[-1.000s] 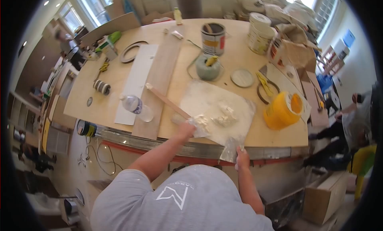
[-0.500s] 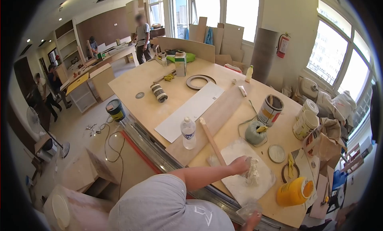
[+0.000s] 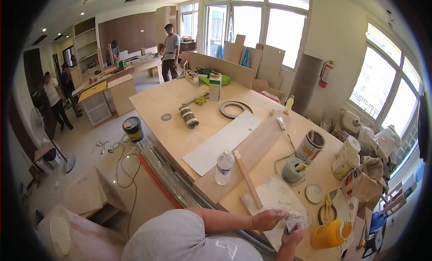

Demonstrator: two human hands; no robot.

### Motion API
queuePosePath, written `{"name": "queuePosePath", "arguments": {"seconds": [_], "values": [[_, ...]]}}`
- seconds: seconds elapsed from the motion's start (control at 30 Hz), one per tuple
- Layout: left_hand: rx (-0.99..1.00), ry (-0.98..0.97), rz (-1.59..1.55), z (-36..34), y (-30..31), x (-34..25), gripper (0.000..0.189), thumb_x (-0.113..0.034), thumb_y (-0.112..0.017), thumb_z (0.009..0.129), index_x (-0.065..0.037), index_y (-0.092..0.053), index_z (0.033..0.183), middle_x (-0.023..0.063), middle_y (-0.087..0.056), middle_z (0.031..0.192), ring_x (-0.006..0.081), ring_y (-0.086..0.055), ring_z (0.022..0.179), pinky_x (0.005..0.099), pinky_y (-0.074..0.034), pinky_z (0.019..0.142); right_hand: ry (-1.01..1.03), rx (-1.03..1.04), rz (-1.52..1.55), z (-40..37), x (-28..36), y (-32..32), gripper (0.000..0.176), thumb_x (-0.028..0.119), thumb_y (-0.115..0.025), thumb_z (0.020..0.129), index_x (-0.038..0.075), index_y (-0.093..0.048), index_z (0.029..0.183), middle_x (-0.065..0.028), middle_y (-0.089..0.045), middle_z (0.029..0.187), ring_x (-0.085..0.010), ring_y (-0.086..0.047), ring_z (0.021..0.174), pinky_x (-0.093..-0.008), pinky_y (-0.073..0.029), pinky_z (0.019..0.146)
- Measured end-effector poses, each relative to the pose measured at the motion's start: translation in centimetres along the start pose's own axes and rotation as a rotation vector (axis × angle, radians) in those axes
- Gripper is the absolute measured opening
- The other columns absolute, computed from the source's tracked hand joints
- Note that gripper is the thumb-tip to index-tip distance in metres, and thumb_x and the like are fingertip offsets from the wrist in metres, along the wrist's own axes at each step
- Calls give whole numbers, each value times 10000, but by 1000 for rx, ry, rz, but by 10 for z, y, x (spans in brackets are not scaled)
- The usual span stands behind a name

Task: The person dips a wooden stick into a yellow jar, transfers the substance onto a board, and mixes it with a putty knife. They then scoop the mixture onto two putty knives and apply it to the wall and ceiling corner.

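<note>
My left hand [image 3: 269,219] is closed low over a white-smeared board [image 3: 265,201], its fingertips at a patch of whitish putty [image 3: 298,211]. What its fingers grip is hidden. Close beside it, my right hand [image 3: 293,236] grips a flat grey putty knife [image 3: 294,222], the blade turned toward the left hand and the putty. A wooden stick [image 3: 247,180] lies with one end on the board. To the right stands an open yellow container [image 3: 327,234].
A water bottle [image 3: 224,167] stands beside a white panel [image 3: 220,144]. On the right are a paint can [image 3: 309,147], a green-grey bundle [image 3: 293,171], a round lid [image 3: 313,194] and white tubs [image 3: 345,164]. Metal profiles [image 3: 180,186] run along the table's near edge. Several people work beyond.
My right hand has risen from the table's edge to the board with the putty knife. My left hand has lowered toward the board, and the putty lump it held up is now low. The view has shifted.
</note>
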State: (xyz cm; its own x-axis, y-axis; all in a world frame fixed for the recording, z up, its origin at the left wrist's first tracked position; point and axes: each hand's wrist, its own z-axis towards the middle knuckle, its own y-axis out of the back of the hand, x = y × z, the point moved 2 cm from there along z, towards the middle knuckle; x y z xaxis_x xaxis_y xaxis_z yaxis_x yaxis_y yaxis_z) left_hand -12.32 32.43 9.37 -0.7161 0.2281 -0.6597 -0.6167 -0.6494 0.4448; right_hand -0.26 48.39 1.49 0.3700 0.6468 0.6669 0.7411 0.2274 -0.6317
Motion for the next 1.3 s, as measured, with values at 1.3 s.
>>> {"name": "queuePosePath", "arguments": {"seconds": [1.3], "values": [[-14, -75, 84, 27, 82, 22, 401, 58, -561, 818, -49, -634, 1197, 163, -676, 920, 329, -662, 794, 408, -540, 713, 34, -96, 259, -22, -25, -110, 228, 236, -489, 1009, 91, -586, 1156, -44, -650, 1081, -189, -625, 965, -352, -501, 788]]}}
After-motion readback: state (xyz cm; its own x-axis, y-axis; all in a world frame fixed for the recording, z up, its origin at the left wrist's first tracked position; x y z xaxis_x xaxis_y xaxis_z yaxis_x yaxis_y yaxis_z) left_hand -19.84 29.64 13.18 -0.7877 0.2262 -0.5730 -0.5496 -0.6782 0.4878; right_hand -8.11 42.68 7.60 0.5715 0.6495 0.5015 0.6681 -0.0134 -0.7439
